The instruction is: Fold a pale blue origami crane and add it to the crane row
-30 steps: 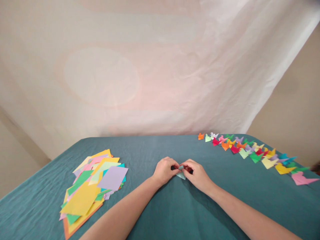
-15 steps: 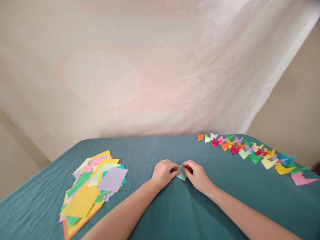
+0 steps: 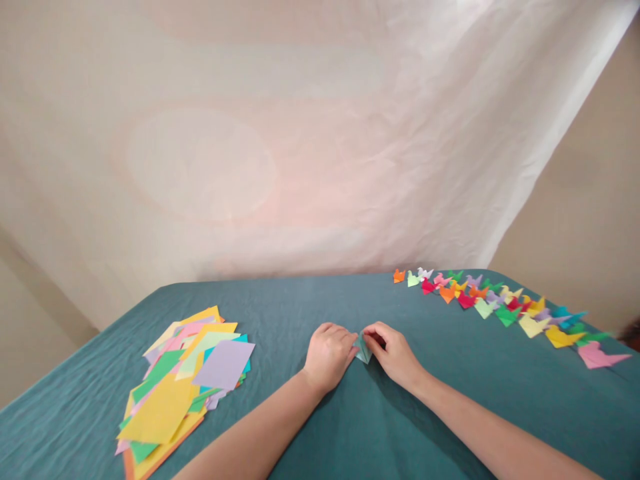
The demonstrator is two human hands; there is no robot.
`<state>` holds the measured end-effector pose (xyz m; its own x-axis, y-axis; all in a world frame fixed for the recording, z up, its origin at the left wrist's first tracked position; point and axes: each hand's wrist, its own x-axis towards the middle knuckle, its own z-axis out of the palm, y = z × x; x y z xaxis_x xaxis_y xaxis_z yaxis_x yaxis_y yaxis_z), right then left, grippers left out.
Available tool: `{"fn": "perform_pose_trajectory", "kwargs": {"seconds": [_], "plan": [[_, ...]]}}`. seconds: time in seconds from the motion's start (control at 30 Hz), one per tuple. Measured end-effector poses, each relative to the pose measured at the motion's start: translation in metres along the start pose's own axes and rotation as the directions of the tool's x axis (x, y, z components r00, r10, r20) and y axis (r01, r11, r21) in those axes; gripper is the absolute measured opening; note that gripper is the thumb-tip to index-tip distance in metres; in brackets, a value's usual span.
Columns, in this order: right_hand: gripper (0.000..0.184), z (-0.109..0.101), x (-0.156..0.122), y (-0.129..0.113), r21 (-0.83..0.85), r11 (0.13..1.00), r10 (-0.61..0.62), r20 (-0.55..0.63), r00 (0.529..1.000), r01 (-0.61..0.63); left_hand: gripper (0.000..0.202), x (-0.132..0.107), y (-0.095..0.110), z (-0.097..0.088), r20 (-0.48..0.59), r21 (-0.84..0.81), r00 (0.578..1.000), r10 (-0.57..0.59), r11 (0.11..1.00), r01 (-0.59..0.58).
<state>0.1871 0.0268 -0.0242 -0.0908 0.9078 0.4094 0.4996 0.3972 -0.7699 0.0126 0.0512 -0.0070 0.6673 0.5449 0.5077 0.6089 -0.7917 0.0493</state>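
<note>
Between my hands, at the middle of the table, is a small folded piece of pale blue-green paper (image 3: 364,352), partly covered by fingers. My left hand (image 3: 330,357) is closed at the paper's left side, its back turned up and its fingertips on the edge. From the right, my right hand (image 3: 393,350) pinches the upper right part between thumb and forefinger. A lower corner of the paper points toward me and shows a crease.
A spread pile of coloured paper squares (image 3: 165,400) lies at the left, with a lilac square (image 3: 224,365) on top. Along the right side stand rows of small folded paper birds (image 3: 507,315), a pink one (image 3: 597,355) nearest. Dark green cloth (image 3: 320,440) covers the table; a pale sheet (image 3: 320,133) hangs behind.
My left hand has rolled over, its fingers now flatter and closer together against the paper. My right hand keeps its pinch almost in place. The view has shifted slightly.
</note>
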Motion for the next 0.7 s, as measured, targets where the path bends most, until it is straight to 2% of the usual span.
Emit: {"fn": "perform_pose_trajectory", "kwargs": {"seconds": [0.43, 0.7], "plan": [[0.016, 0.000, 0.000, 0.001, -0.030, 1.000, -0.007, -0.026, 1.000, 0.007, 0.022, -0.002, 0.011, -0.001, -0.038, 0.107, 0.999, 0.024, 0.994, -0.020], [0.016, 0.000, 0.001, -0.002, -0.027, 1.000, 0.013, -0.023, 1.000, -0.014, 0.024, -0.002, 0.010, 0.002, -0.021, 0.114, 1.000, 0.005, 0.993, -0.003]]}}
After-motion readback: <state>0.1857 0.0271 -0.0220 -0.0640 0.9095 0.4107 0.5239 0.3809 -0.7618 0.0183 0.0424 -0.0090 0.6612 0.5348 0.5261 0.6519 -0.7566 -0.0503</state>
